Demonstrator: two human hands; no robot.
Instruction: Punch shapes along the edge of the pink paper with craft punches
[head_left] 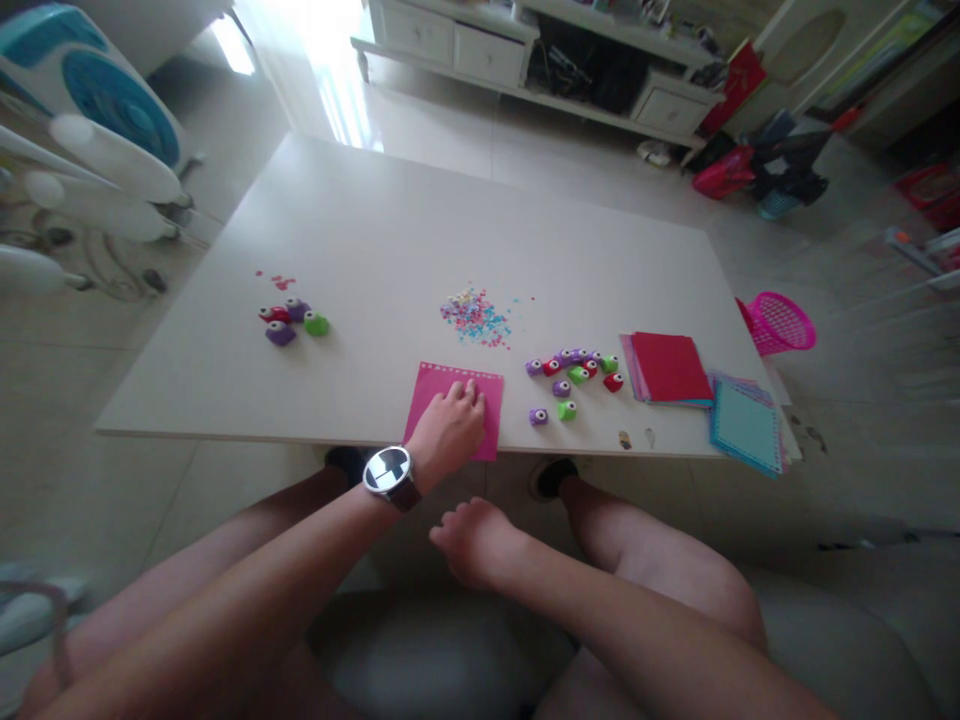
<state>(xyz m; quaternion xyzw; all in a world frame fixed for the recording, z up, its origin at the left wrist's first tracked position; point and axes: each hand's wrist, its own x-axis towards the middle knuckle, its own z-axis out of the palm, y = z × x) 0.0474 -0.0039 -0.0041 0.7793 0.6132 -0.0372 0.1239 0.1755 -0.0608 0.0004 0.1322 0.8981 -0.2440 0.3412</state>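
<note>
My left hand (448, 430), with a watch on the wrist, rests flat on a pink paper sheet (487, 395) lying at the near edge of the white table (375, 230). Its fingers press on the sheet and hold nothing. My right hand (476, 540) hangs below the table edge, between my knees, fingers loosely curled and empty. Just beyond the sheet lies a pile of tiny pink and blue paper cutouts (476, 315). Several small purple, red and green craft punches (574, 375) sit to the right of the sheet.
More craft punches (291, 320) sit at the left of the table. Stacked red paper (670, 366) and blue-edged sheets (745, 425) lie at the right edge. A pink basket (780, 322) stands on the floor beyond; a fan (97, 110) is at far left.
</note>
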